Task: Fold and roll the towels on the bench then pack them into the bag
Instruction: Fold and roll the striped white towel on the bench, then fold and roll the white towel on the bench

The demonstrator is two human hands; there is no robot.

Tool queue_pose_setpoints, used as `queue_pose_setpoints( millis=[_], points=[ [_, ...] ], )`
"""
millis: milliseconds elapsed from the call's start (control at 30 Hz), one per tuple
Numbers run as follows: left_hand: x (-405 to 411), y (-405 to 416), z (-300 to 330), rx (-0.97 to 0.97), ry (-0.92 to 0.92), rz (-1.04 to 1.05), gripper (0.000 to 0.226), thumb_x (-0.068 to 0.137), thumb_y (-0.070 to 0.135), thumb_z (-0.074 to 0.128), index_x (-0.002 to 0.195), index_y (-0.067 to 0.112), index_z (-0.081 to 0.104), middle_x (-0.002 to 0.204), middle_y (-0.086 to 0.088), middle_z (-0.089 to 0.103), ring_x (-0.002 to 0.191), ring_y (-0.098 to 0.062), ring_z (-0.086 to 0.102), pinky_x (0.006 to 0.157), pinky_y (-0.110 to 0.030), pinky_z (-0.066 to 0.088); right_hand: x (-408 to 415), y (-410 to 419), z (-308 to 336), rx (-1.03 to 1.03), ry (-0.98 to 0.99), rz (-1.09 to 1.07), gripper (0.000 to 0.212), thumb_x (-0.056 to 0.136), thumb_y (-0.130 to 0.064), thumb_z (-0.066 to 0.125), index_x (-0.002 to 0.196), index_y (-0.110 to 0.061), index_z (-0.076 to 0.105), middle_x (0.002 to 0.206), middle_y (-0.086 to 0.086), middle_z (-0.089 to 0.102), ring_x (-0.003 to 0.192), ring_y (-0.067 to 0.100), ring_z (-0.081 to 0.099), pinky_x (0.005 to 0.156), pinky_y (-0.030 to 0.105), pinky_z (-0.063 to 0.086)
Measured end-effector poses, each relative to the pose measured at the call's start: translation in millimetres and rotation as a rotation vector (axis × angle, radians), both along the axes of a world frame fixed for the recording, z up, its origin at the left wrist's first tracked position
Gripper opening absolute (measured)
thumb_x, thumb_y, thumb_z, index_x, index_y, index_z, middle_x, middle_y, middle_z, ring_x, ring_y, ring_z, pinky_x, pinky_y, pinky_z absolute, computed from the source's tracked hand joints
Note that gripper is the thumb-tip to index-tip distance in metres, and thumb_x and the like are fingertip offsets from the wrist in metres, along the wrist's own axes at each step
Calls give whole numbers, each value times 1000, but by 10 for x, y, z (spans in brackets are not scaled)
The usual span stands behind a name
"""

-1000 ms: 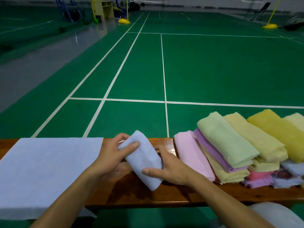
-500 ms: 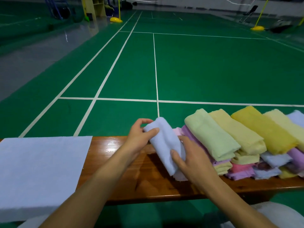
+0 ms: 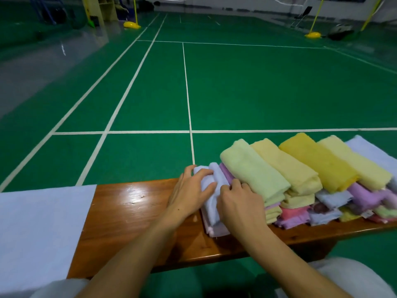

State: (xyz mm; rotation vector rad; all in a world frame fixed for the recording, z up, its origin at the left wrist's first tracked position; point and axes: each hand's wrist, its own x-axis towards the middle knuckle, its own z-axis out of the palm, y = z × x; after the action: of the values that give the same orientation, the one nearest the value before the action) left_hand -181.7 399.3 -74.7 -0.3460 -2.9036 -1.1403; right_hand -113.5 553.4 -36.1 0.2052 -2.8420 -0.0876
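A rolled pale blue towel [image 3: 211, 200] lies on a pink towel at the left end of the pile on the wooden bench [image 3: 133, 214]. My left hand [image 3: 189, 192] rests on the roll's far end, fingers laid over it. My right hand [image 3: 238, 203] presses the roll's right side against the pile, its fingers bent over the cloth. The pile [image 3: 300, 179] holds several folded and rolled towels in green, yellow, purple, pink and blue. A flat pale blue towel [image 3: 40, 231] is spread over the bench's left end. No bag is in view.
The bench's front edge [image 3: 193, 258] runs near my knees. Beyond the bench lies a green court floor with white lines [image 3: 189, 104]. Yellow post bases [image 3: 131, 24] and equipment stand far off.
Both hands carried the rolled blue towel to the right and set it down against the left end of the pile. The camera turned right with them.
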Motion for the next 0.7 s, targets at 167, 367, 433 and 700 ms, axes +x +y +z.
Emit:
queue_pose_setpoints(
  millis=[167, 367, 433, 700],
  points=[
    [78, -107, 173, -31, 9, 3, 46, 99, 49, 65, 143, 36, 60, 161, -6, 37, 144, -29, 43, 113, -44, 44, -30, 26, 58, -27, 60, 10, 41, 74, -33, 88, 67, -21, 49, 61, 2, 49, 45, 26, 48, 47, 25, 16],
    [350, -432, 563, -10, 101, -3, 33, 101, 43, 64, 130, 29, 66, 131, 5, 60, 114, -13, 61, 97, -35, 50, -63, -29, 292, -77, 115, 38, 27, 104, -45, 48, 87, -25, 53, 68, -3, 56, 56, 23, 54, 52, 31, 48],
    [517, -628, 730, -51, 134, -15, 29, 101, 45, 63, 125, 29, 68, 123, 8, 65, 108, -11, 63, 91, -35, 53, -11, -111, 381, -81, 108, 75, 26, 104, -43, 46, 88, -25, 53, 69, -3, 58, 55, 22, 56, 54, 34, 54],
    [1143, -2057, 1033, -152, 84, 102, 11, 101, 43, 65, 102, 35, 72, 96, 22, 72, 90, 2, 67, 82, -36, 60, 220, -1042, 526, -278, -21, 350, 28, 103, -49, 43, 117, -28, 54, 90, -7, 72, 80, 21, 68, 62, 38, 52]
  ],
)
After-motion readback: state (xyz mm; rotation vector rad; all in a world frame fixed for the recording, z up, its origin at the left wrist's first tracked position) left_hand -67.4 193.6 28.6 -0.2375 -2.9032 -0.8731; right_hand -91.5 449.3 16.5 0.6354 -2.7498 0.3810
